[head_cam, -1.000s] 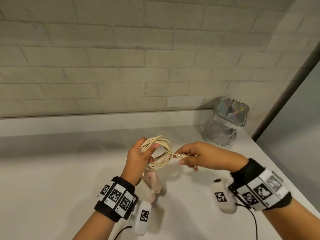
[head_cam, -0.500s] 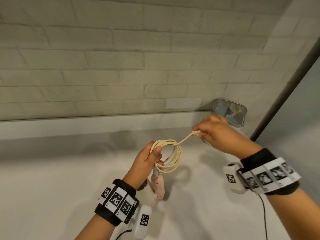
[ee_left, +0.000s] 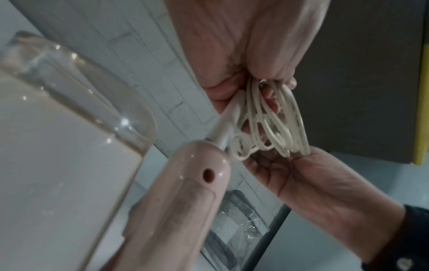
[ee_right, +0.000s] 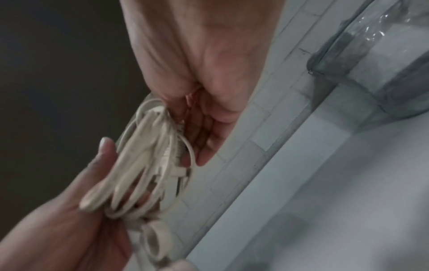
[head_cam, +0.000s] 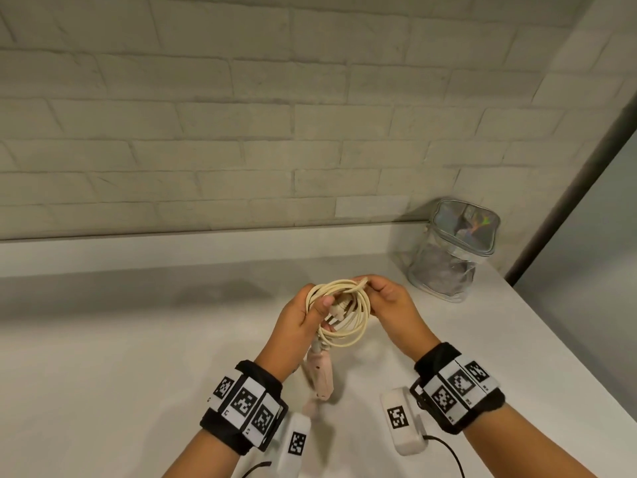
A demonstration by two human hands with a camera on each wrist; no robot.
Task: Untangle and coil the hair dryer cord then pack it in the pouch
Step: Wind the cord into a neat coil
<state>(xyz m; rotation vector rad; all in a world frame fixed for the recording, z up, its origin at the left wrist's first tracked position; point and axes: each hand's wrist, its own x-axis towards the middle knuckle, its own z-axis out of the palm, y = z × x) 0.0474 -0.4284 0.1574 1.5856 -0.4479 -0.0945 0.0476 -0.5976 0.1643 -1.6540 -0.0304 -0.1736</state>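
A cream cord (head_cam: 348,312) is wound into a coil of several loops, held in the air above the counter. My left hand (head_cam: 300,319) grips the coil's left side with its thumb over the loops. My right hand (head_cam: 386,298) pinches the cord at the coil's upper right. The plug end (head_cam: 339,308) lies inside the coil. The pink hair dryer (head_cam: 319,370) hangs below the coil, its handle end close in the left wrist view (ee_left: 185,201). The coil (ee_right: 148,161) and the transparent pouch (ee_right: 380,60) show in the right wrist view. The pouch (head_cam: 451,250) stands upright at the back right.
The white counter (head_cam: 138,357) runs to a brick wall (head_cam: 241,115) at the back. Its right edge (head_cam: 568,350) drops away close beside the pouch. A dark vertical post (head_cam: 565,188) stands behind the pouch.
My right hand, which had drawn the cord end up and to the right toward the pouch, has come back down to the coil. The end now lies along the loops.
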